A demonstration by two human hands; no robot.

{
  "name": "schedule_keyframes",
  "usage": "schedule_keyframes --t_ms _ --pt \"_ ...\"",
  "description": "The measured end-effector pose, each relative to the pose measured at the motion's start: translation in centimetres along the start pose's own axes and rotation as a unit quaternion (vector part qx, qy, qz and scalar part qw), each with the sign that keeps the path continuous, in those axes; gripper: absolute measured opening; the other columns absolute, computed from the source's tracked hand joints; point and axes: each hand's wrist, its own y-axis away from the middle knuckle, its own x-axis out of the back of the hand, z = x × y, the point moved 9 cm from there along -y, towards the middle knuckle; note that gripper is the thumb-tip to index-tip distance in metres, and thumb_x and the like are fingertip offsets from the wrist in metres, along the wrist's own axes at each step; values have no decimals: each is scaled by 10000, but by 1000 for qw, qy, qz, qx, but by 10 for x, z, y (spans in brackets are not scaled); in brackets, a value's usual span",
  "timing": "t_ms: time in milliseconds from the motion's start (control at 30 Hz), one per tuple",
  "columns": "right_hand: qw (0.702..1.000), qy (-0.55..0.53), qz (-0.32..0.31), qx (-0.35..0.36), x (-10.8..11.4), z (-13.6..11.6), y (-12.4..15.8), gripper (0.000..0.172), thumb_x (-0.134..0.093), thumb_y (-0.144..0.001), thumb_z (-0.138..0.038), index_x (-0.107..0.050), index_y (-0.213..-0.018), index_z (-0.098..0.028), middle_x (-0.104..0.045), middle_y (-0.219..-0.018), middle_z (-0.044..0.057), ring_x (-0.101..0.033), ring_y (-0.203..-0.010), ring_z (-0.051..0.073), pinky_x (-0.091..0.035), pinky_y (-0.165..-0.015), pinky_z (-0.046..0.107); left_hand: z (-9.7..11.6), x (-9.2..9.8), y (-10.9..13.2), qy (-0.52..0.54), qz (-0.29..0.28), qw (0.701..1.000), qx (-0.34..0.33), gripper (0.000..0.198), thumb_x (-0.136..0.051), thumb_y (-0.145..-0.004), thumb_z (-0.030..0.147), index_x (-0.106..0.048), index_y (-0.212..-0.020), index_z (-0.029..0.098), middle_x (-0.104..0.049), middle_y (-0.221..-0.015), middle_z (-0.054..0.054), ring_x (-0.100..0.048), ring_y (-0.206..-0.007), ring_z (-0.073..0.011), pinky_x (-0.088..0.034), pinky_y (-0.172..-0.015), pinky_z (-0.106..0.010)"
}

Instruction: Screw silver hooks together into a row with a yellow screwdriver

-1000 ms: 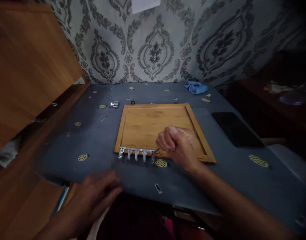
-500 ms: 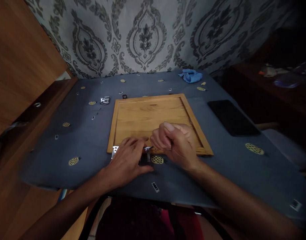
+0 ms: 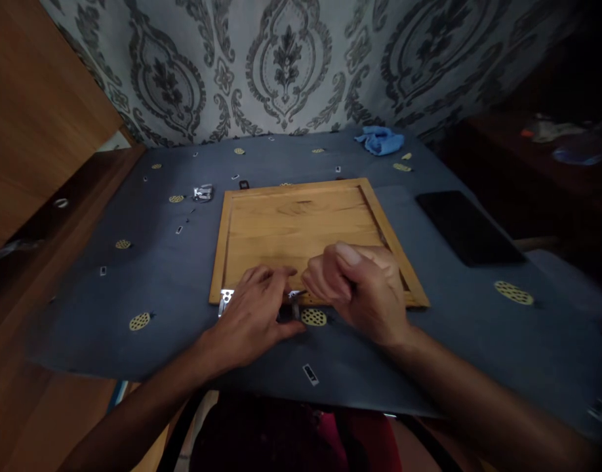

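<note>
A framed wooden panel [image 3: 291,223] lies flat on the table, its near edge toward me. My left hand [image 3: 256,305] rests over that edge, fingers curved and thumb apart, holding a metal hinge [image 3: 294,295] against the frame. Left of these fingers a shiny metal plate with holes [image 3: 225,300] shows; whether it belongs to the same hinge I cannot tell. My right hand [image 3: 357,285] is closed in a fist, thumb on top, over the panel's near right part. From it a thin dark tool tip, like a screwdriver's, points at the hinge; the rest is hidden.
Another metal hinge [image 3: 202,193] lies left of the panel, with small screw-like bits [image 3: 187,220] near it. A black flat device [image 3: 469,228] lies to the right. A blue cloth [image 3: 380,140] sits at the back, before a patterned wall. A wooden cabinet [image 3: 40,98] stands left.
The view has shifted slightly, so the panel and table look a little different in position. Both hands keep their places at the hinge, with the right fist still closed.
</note>
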Motion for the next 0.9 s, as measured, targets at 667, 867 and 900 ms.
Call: schedule_keyframes --t_ms 667,867,900 --pt "1000 21 -6 -3 -3 -2 -2 593 -616 -945 -478 -390 -481 -187 -288 -440 -59 -267 -416 79 -240 -443 250 13 4 -2 -56 -42 995 -64 590 -834 -799 425 -482 -1209 188 -651 -1094 -85 -576 -1142 -320 -464 -970 -466" --pt "999 47 19 -15 2 0 -1 580 -602 -942 -468 -396 -473 -194 -286 -432 -51 -247 -417 89 -225 -425 265 15 3 -9 -81 -76 990 -83 569 -829 -797 447 -507 -1171 164 -658 -1040 -92 -584 -1079 -308 -466 -933 -438" --pt "998 53 25 -18 4 0 0 584 -607 -934 -474 -394 -467 -194 -288 -429 -47 -253 -417 91 -226 -423 269 14 2 -10 -80 -77 990 -87 575 -825 -797 462 -509 -1173 161 -662 -1039 -93 -582 -1078 -309 -462 -935 -438"
